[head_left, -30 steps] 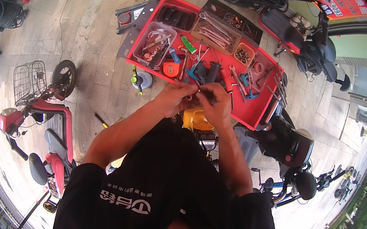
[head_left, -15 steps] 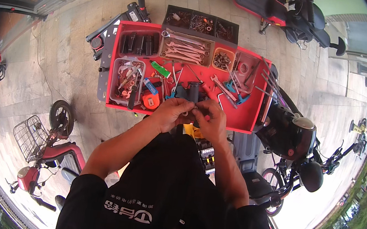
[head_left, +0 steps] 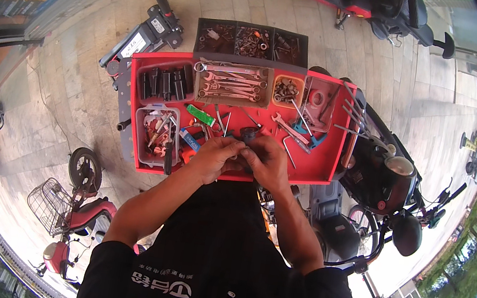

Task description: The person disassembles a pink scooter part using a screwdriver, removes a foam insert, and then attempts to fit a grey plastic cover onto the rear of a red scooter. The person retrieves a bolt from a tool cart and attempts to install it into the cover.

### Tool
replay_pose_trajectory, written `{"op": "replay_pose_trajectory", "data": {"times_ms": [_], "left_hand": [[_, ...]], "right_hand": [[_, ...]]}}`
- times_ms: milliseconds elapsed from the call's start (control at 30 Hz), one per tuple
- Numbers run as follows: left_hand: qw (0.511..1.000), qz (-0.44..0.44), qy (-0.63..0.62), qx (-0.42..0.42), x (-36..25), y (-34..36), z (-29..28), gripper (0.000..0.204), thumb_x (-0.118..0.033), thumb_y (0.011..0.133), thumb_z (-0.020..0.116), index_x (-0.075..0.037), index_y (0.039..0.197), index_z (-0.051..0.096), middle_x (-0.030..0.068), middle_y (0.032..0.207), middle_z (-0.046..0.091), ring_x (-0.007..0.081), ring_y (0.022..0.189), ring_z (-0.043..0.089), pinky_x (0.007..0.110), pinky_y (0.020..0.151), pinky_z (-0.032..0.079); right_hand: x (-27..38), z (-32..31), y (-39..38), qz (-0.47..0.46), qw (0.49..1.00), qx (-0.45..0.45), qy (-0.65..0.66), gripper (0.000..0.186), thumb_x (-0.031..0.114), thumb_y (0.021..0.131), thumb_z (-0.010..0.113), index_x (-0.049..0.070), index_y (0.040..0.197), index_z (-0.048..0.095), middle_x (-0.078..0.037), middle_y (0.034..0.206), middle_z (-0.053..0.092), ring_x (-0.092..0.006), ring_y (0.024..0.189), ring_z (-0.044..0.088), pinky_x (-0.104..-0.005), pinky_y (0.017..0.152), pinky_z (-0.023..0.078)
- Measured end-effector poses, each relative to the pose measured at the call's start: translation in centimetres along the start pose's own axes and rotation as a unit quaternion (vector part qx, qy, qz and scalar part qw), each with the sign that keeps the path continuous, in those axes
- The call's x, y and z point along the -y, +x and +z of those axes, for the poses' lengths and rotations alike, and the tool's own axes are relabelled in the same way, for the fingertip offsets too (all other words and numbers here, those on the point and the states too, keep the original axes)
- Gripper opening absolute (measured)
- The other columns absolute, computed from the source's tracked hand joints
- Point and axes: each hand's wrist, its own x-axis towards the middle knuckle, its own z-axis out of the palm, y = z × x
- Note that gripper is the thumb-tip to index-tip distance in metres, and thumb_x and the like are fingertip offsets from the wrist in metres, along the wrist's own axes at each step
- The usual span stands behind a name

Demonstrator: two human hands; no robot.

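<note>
Above the front edge of a red tool tray (head_left: 314,176), my left hand (head_left: 219,157) and my right hand (head_left: 266,160) meet, fingers closed and thumbs nearly touching. A dark, cylinder-like part (head_left: 248,132) shows just beyond my fingertips. Its lower portion and whatever small piece is pinched between my fingers are hidden. Near my left hand lie a blue-wrapped item (head_left: 189,140), an orange tape measure (head_left: 187,154) and a green item (head_left: 200,115). Pliers with teal handles (head_left: 317,140) and an L-shaped hex key (head_left: 289,152) rest to the right of my right hand.
Wrenches fill a box (head_left: 232,100) at the tray's back; dark sockets (head_left: 166,83) and mixed small parts (head_left: 158,131) occupy bins on the left. A black hardware bin (head_left: 250,61) stands behind. Scooters flank the tray, including a black one (head_left: 384,175) at right.
The view has shifted, so the tray and my hands appear lower. My hands have drawn closer together, and less of the dark cylinder shows beyond them.
</note>
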Motion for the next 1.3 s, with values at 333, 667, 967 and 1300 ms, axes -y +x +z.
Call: {"op": "replay_pose_trajectory", "data": {"times_ms": [333, 667, 967, 1300], "left_hand": [[1.0, 0.006, -0.013, 0.028, -2.0, 1.2, -1.3, 0.019, -0.022, 0.092, 0.062, -0.004, 0.098, 0.065, 0.005, 0.089, 0.066, 0.0176, 0.08, 0.067, 0.03, 0.071, 0.055], [0.997, -0.004, -0.059, 0.04, -2.5, 2.2, -1.1, 0.022, -0.024, 0.092, 0.062, -0.003, 0.1, 0.065, 0.0057, 0.091, 0.068, 0.0165, 0.082, 0.066, 0.029, 0.071, 0.055], [0.999, 0.003, -0.021, 0.036, -2.6, 2.8, -0.7, 0.023, -0.024, 0.092, 0.062, -0.003, 0.101, 0.064, 0.0062, 0.092, 0.068, 0.017, 0.083, 0.066, 0.029, 0.072, 0.054], [0.999, 0.006, -0.005, 0.048, -1.5, 4.0, -0.4, 0.021, -0.022, 0.093, 0.06, -0.003, 0.101, 0.064, 0.0063, 0.093, 0.067, 0.0166, 0.082, 0.066, 0.029, 0.073, 0.054]], "right_hand": [[0.5, -0.1, 3.0, -0.081, 0.996, 0.026, 0.012, 0.017, 0.007, 0.08, 0.07, 0.0, 0.093, 0.063, -0.013, 0.088, 0.063, -0.0262, 0.075, 0.064, -0.0338, 0.067, 0.051], [-0.3, -0.2, 3.9, -0.067, 0.998, 0.011, -0.006, 0.02, 0.008, 0.078, 0.072, 0.0, 0.094, 0.063, -0.012, 0.084, 0.062, -0.0241, 0.07, 0.063, -0.0325, 0.062, 0.05], [-0.8, -1.0, 4.2, -0.086, 0.996, 0.018, -0.009, 0.021, 0.005, 0.076, 0.072, 0.0, 0.095, 0.063, -0.012, 0.085, 0.062, -0.0237, 0.07, 0.062, -0.0322, 0.06, 0.049], [-1.6, -1.9, 4.0, -0.082, 0.996, 0.012, -0.01, 0.019, 0.005, 0.077, 0.072, 0.001, 0.094, 0.064, -0.012, 0.084, 0.062, -0.0233, 0.068, 0.062, -0.0317, 0.059, 0.049]]}}
